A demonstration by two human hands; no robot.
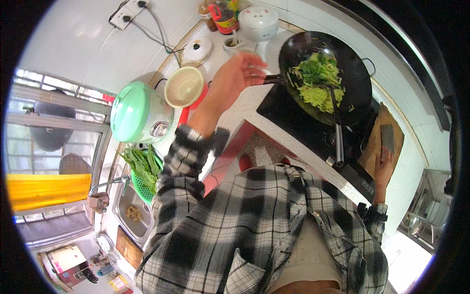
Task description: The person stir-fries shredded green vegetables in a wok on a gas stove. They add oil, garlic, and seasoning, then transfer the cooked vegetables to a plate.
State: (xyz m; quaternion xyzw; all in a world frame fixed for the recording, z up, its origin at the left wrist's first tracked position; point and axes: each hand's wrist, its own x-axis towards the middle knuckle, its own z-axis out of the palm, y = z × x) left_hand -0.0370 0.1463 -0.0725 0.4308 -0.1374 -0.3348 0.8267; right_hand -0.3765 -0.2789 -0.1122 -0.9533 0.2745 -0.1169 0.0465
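My left hand [246, 71] is raised over the counter with its fingers loosely bent and apart. It is beside the end of the wok's handle [271, 79]; nothing shows in its fingers. Shredded green and pale vegetables [318, 82] are heaped in the black wok [354, 88], which sits on a black cooktop [282, 108]. A spatula [338, 141] leans over the near rim, its head among the food. At the right, my right hand [383, 168] is closed around the handle end of a cleaver [387, 137], whose blade lies over a wooden cutting board [398, 149].
A mint-lidded rice cooker [130, 112] and a cream pot [183, 86] with a red handle stand left. Behind are a white lidded pot [259, 24], seasoning bottles [224, 18] and a white lid [197, 49]. Leafy greens [143, 167] fill a green colander beside the sink [126, 224].
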